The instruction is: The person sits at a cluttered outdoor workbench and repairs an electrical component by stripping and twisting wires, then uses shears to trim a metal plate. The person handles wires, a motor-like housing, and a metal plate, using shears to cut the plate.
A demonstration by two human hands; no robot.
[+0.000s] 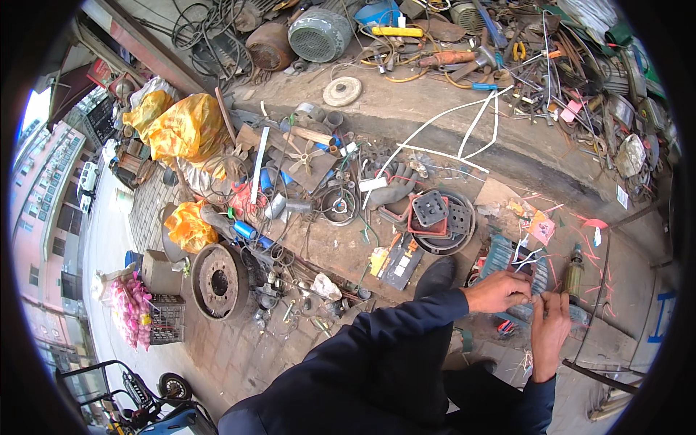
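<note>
My left hand (500,291) reaches in from the left in a dark blue sleeve, its thumb and fingertips pinched together. From below comes my right hand (549,330), its fingers also closed, and the fingertips of both nearly meet. What they pinch is too small to make out. Directly beneath and beyond them lies a teal ribbed motor housing (499,252), partly covered by my hands. Thin white leads (533,257) stick up from it just past my left fingers. To the right of my right hand stands a dark power tool with a cylindrical body (574,275).
Red and pink wire scraps (591,243) litter the ground at right. A round black pan (467,235) holds dark square parts. A dark box (397,262) lies by my shoe (436,275). Tools and metal scrap (471,61) cover the far ledge; a rusty wheel rim (220,281) is at left.
</note>
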